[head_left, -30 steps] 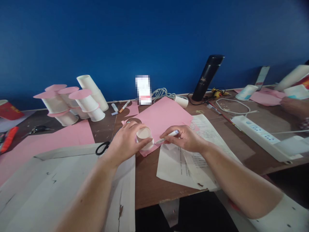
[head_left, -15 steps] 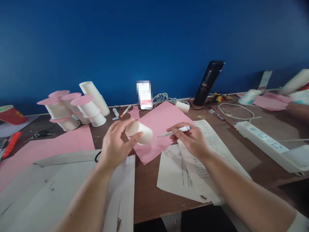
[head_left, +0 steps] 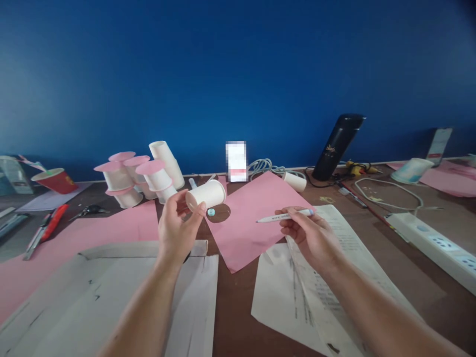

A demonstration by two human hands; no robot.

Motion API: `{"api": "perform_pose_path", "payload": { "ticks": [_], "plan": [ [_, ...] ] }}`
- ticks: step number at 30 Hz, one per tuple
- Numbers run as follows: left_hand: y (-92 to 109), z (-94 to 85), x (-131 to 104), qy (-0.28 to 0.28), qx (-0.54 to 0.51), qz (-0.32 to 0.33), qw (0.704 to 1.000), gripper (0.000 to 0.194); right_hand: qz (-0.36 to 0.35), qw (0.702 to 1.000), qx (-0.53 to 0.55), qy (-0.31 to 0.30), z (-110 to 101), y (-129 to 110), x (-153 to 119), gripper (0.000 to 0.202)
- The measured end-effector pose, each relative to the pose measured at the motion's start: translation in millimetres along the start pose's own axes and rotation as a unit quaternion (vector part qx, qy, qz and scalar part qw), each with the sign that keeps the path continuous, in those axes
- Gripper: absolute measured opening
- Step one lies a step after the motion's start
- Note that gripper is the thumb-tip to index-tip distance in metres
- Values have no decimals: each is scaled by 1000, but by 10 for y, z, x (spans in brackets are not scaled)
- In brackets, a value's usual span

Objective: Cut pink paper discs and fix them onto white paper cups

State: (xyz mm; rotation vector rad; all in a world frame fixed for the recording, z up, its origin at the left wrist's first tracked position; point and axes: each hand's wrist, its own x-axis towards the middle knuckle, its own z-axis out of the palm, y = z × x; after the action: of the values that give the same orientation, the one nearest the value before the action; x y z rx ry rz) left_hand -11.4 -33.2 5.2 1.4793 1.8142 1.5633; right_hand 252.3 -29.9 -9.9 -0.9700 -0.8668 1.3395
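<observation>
White paper cup [head_left: 208, 194] is held up off the tabletop [head_left: 234, 322] by the left hand [head_left: 176, 228]: smooth wall, slight taper, tipped on its side, rolled rim to the right. Left hand is partly closed, thumb in front, fingers curled round the narrow end. Slim white marker [head_left: 275, 217] is pinched by the right hand [head_left: 310, 235], remaining fingers loosely curled, tip pointed left over the pink sheet [head_left: 247, 243]. Whether the sheet is touched by the tip can't be told. Sheet is flat, matte, with a round hole cut near its left corner; a small pale blue piece [head_left: 211, 212] is seen at the hole's left side. At left, white cups [head_left: 128, 198] are stacked in two tiers with thin pink discs [head_left: 149, 167].

Visibility: cup's inside is turned away. Creased white paper [head_left: 92, 307] is partly covered by the left forearm, printed pages [head_left: 275, 292] by the right; print is too blurred to read. Dark loop [head_left: 188, 258] is mostly hidden behind the left wrist. Bright upright panel [head_left: 236, 161] is pixelated. Power strip [head_left: 442, 248] is cut off at the right edge.
</observation>
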Motion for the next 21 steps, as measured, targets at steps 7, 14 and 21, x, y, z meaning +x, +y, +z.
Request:
{"api": "perform_pose_path", "payload": {
  "ticks": [7, 14, 21],
  "plan": [
    [-54, -20, 109, -11, -118, -74, 990, 48, 40, 997, 67, -7, -19, -15, 24, 14],
    [-217, -172, 299, 123, 62, -69, 988, 57, 46, 997, 58, -38, -14, -1, -25, 13],
    [-385, -244, 327, 128, 252, 15, 959, 52, 54, 996, 26, -62, -21, 40, -61, 15]
  ]
}}
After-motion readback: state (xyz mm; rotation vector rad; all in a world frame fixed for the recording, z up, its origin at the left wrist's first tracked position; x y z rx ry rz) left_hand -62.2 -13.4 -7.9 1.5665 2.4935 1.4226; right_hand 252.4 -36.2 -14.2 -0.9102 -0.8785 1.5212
